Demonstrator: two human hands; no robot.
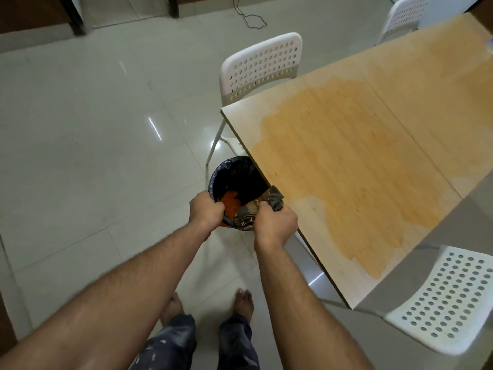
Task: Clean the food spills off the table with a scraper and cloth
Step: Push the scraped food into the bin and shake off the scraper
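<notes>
The wooden table [373, 145] fills my right side, its top covered by a wide orange, wet-looking smear [346, 161] that runs from the near edge toward the far end, where the frame cuts it off. Three white perforated chairs stand around it: one [262, 66] at the far short end, one [450, 300] at my near right, and a third [404, 17] only partly in view at the top. Below the table's near corner sits a small round bin [234, 193] lined with a black bag; the table edge hides part of its rim. Inside lies a heap of orange food waste [230, 202] against the near wall. My left hand [206, 210] is curled over the bin's rim, gripping it. My right hand [276, 222] is clenched around the grey cloth [276, 200], which is bunched at the table edge and hangs down into the bin's mouth. The cloth's lower folds are dark and hard to make out. I cannot see the scraper in either hand.
</notes>
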